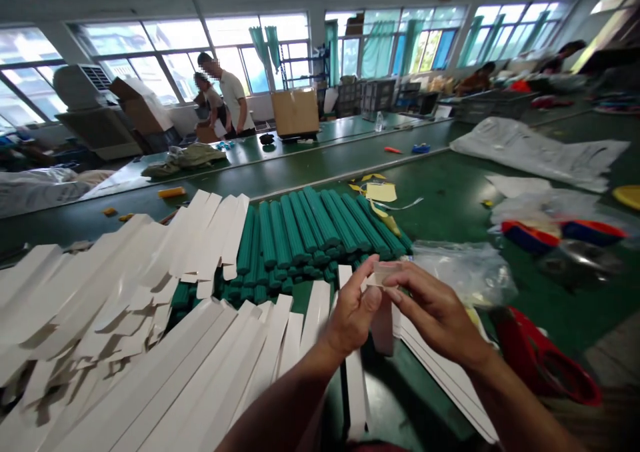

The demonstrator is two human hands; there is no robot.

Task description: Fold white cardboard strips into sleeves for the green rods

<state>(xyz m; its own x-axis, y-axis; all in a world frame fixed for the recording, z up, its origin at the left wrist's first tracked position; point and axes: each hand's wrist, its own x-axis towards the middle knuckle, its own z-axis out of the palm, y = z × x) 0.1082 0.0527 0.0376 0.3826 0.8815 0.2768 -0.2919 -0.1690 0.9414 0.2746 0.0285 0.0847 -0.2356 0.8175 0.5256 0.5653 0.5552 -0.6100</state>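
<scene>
Between my two hands is a narrow white carton (383,329), its end with the flap turned up towards me. My left hand (353,312) grips the carton's left side, thumb against it near the top. The fingers of my right hand (433,305) pinch the flap and right edge of that end. Just beyond my hands lies a stacked pile of green ribbed rods (305,229). Long white cartons (210,365) are spread on the table at my left, and more flat ones (125,259) are heaped behind them.
Red-handled scissors (555,365) lie at the right, near a clear plastic bag (460,272). A white sack (535,149) rests farther back. Beyond a raised divider, a cardboard box (295,113) stands on the green table (340,149). Two people (233,102) stand past it; others sit at the far right.
</scene>
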